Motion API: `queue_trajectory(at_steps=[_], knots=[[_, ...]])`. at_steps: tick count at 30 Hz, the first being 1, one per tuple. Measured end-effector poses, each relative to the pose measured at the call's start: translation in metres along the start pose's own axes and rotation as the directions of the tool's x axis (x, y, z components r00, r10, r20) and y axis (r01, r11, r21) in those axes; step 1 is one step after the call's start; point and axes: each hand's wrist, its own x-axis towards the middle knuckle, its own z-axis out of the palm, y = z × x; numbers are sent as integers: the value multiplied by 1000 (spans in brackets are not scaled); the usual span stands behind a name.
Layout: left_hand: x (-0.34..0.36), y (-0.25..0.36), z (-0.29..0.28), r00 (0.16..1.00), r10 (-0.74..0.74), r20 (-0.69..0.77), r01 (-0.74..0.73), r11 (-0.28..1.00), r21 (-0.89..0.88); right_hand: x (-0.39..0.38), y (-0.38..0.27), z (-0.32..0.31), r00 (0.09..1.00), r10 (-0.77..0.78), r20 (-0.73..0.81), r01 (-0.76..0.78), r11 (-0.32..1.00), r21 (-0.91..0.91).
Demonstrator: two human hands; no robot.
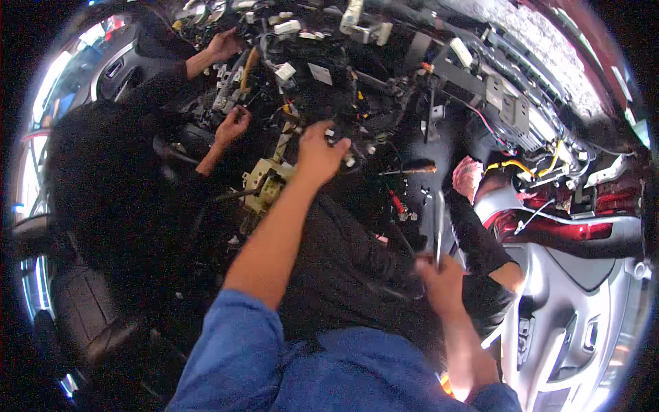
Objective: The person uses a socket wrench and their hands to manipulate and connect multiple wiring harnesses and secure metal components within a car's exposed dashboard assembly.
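Note:
My left hand (318, 154) reaches into the exposed wiring of a stripped car dashboard, fingers curled at some small pale connectors (350, 161); what they grip is unclear. Just below and left of it is a cream plastic junction block (261, 187) with cables. My right hand (439, 285) is lower right, closed round a long silver metal tool (439, 216) that points up, slightly blurred. Between my hands a small red-handled item (396, 202) lies among dark cables.
A co-worker in dark clothing (110, 192) fills the left, both hands (233, 127) among wiring. Another person's dark-sleeved arm (484, 244) and pink-covered hand (467, 177) are at right. Metal brackets (504, 110) cross the upper right; an open grey door (570, 309) stands lower right.

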Motion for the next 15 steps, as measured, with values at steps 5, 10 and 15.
queue_trajectory(at_steps=[5,10,15], knots=[[-63,7,25,914,-265,307,384,808,-446,-61,-26,1,889,-458,-14,457,887,-66],[-67,50,13,575,-179,798,815,36,-579,-67,-48,12,794,-603,-75,590,736,332],[-59,93,-5,658,272,703,746,-108,-657,-55,-52,18,566,-818,-101,824,558,95]])
